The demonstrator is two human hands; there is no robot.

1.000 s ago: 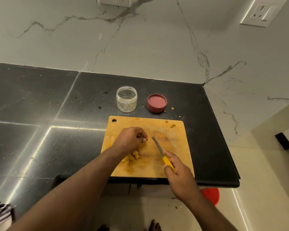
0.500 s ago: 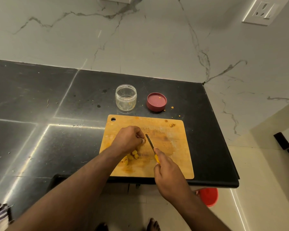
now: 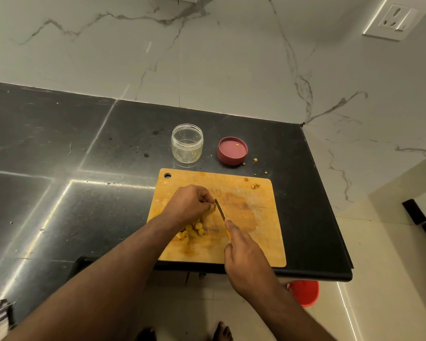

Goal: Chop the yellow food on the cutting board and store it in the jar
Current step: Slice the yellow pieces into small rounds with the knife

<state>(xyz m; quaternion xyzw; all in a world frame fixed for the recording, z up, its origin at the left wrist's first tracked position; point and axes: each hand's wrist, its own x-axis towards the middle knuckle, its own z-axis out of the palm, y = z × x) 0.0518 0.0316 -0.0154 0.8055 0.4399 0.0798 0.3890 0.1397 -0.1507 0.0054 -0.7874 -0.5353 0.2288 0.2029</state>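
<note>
Chopping is under way at the lower middle of the frame. The right hand [image 3: 247,263] is wrapped around the yellow handle of a small knife [image 3: 220,210], whose blade points up and left across the cutting board [image 3: 261,217]. Just beyond it, at the blade's tip, the left hand [image 3: 191,204] has its fingers curled down onto the board; it seems to pinch a bit of the yellow food against the blade, though the piece itself is hidden under the fingertips, so I cannot be sure. Below that wrist lies a small heap of cut yellow pieces [image 3: 192,232], resting on the lower left part of the board. A few stray crumbs sit near the board's upper right corner.

Farther up, past the board's top edge, the jar [image 3: 187,143] stands upright and uncapped on the black counter [image 3: 84,156], close to the board but not touching it. It looks empty apart from a faint smear inside. To its right the red lid [image 3: 232,151] lies upturned, with crumbs beside it.

By my reading, most of the cutting is done, with perhaps one last piece under the knife. Everything else remains: gathering the heap, getting it into the jar, and probably fitting the lid.
</note>
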